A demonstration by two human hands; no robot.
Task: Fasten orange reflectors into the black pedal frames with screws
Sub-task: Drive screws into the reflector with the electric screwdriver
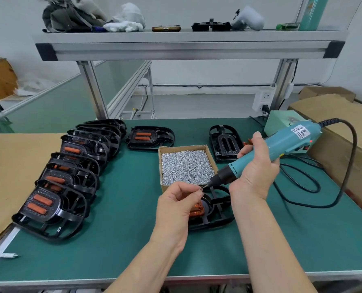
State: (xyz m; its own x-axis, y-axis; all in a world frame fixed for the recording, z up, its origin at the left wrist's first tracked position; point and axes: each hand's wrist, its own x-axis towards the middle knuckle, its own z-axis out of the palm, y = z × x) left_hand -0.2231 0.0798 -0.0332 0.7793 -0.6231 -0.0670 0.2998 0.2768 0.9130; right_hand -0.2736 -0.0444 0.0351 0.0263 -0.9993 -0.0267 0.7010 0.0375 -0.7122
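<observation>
Your left hand (pixel 175 208) pinched a silver screw (pixel 202 188) against the tip of the teal electric screwdriver (pixel 281 142) gripped by your right hand (pixel 258 172).

The green bench (pixel 123 240) carries a row of pedal frames (pixel 78 174), 3 separate frames (pixel 165 136) and a screw box (pixel 160 159).

Your left hand (pixel 175 208) pinches a small screw (pixel 201 188); just beneath that grip lies a black pedal frame (pixel 218 212) holding an orange reflector (pixel 197 210).

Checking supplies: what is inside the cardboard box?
The cardboard box holds a heap of small silver screws, nearly to its rim. Its bottom is hidden beneath them.
</observation>
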